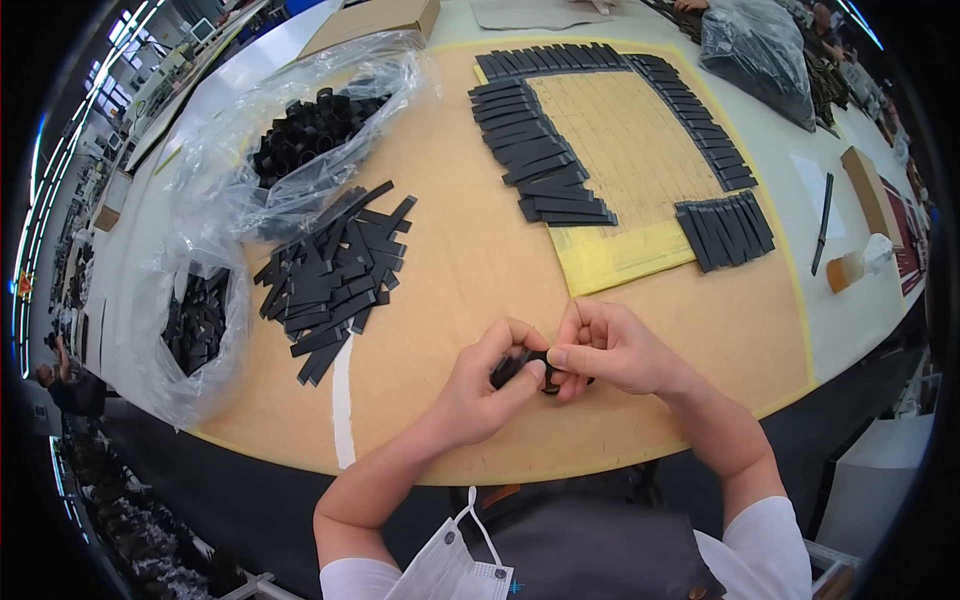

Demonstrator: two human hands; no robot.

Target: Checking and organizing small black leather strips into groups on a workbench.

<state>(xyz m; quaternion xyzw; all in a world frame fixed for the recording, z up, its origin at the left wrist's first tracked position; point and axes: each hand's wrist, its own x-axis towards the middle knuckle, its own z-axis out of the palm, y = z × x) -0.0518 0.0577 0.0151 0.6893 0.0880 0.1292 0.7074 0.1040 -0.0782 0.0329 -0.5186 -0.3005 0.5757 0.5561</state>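
My left hand (pixel 487 382) and my right hand (pixel 611 349) meet above the near part of the table. Both grip a small black piece (pixel 551 367), partly hidden by the fingers; its exact form cannot be told. To the left lies a loose heap of flat black strips (pixel 337 277). Beyond it, a clear plastic bag (pixel 379 135) holds many black rings or short tubes (pixel 322 131). Ahead, black strips (pixel 517 135) lie side by side along the edges of a tan board (pixel 622 135) with a yellow taped border (pixel 622 255). More strips (pixel 724 231) lie at its near right corner.
At the left stands another clear bag (pixel 225 360) with small black pieces. On the right are a cup of amber liquid (pixel 845 271), a dark thin tool (pixel 823 225) and a cardboard box (pixel 870 195). A grey plastic bag (pixel 757 60) lies at the far right, near another person's hand.
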